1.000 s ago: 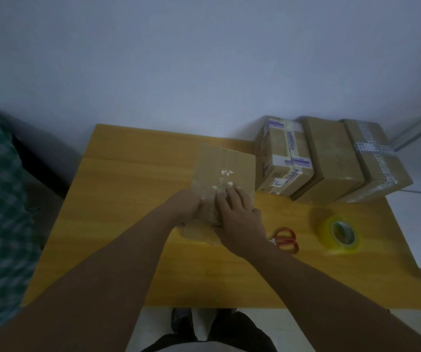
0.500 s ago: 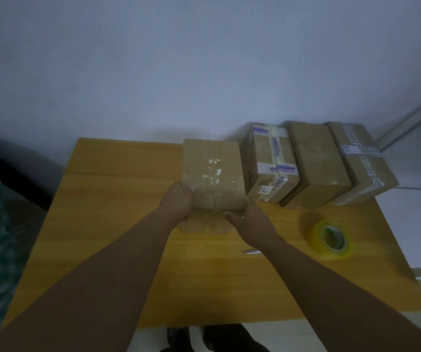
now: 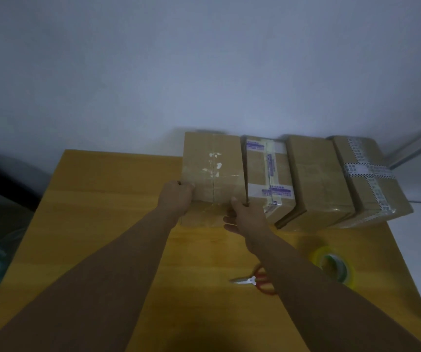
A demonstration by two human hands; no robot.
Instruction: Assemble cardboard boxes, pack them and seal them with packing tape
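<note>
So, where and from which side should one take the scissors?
Take the scissors by the red handles, coming from above on the right. They lie flat with the blades closed and pointing left. The handles face right, partly hidden by the right forearm.

A dim, bluish scene is shown. The wall (image 3: 204,72) is lit softly and evenly, while the forearms (image 3: 102,288) are left in deep shadow. The table (image 3: 107,189) edges are bowed by wide-angle distortion, and detail is softened throughout.
</note>
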